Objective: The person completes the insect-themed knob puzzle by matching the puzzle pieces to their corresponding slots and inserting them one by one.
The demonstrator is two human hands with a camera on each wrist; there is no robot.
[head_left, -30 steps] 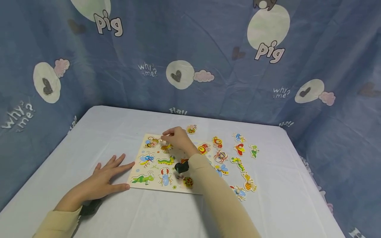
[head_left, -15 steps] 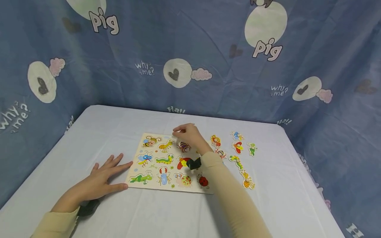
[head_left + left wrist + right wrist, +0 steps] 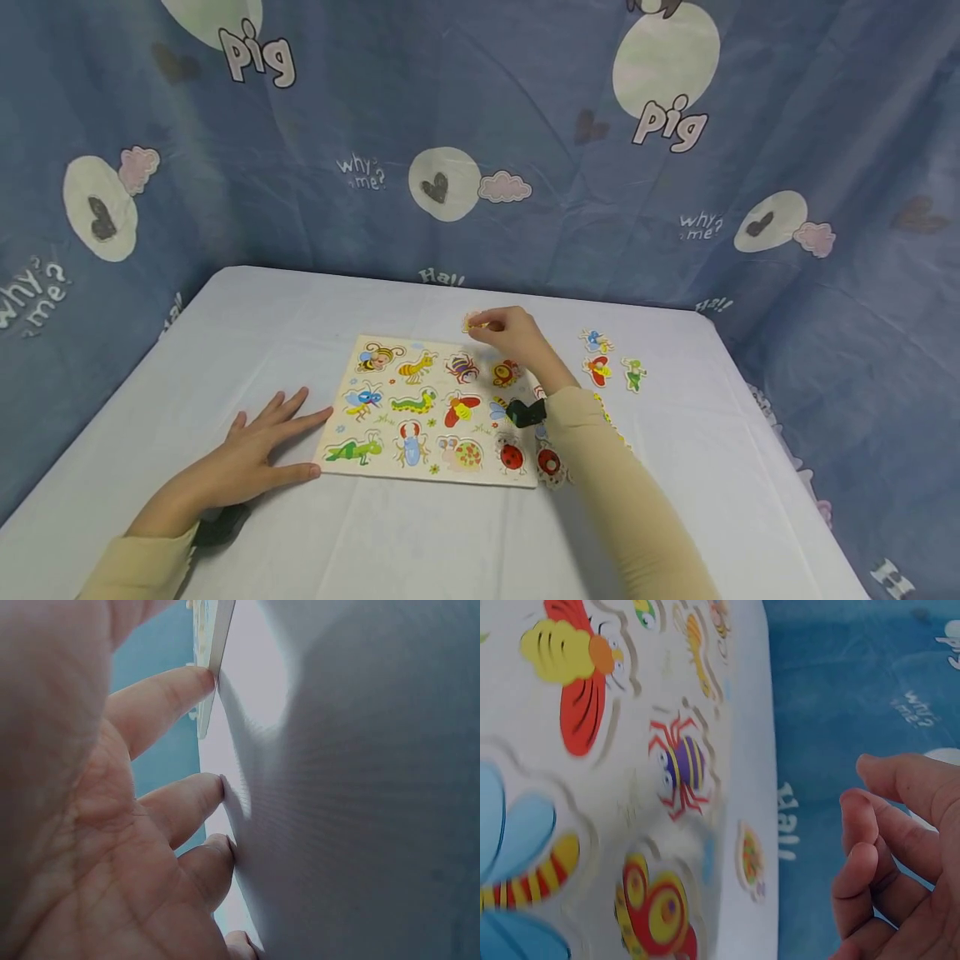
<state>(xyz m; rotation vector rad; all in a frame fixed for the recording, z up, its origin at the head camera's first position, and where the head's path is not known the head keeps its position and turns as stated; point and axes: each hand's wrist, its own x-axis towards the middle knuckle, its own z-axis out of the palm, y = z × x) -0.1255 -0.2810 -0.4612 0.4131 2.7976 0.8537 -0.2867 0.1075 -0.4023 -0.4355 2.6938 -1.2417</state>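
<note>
Mid-frame, our empty right hand (image 3: pixel 513 333), narrowly parted, should pinch the snail piece (image 3: pixel 750 859) squarely, left hand (image 3: pixel 240 454) spread against the board (image 3: pixel 442 387)

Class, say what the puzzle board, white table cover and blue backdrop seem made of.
Puzzle board: probably wood or fibreboard, smooth printed face; stiff, pale edge.
White table cover: likely cloth, perhaps plastic, matte; faint creases.
Blue backdrop: apparently matte printed fabric; soft folds and wrinkles.
</note>
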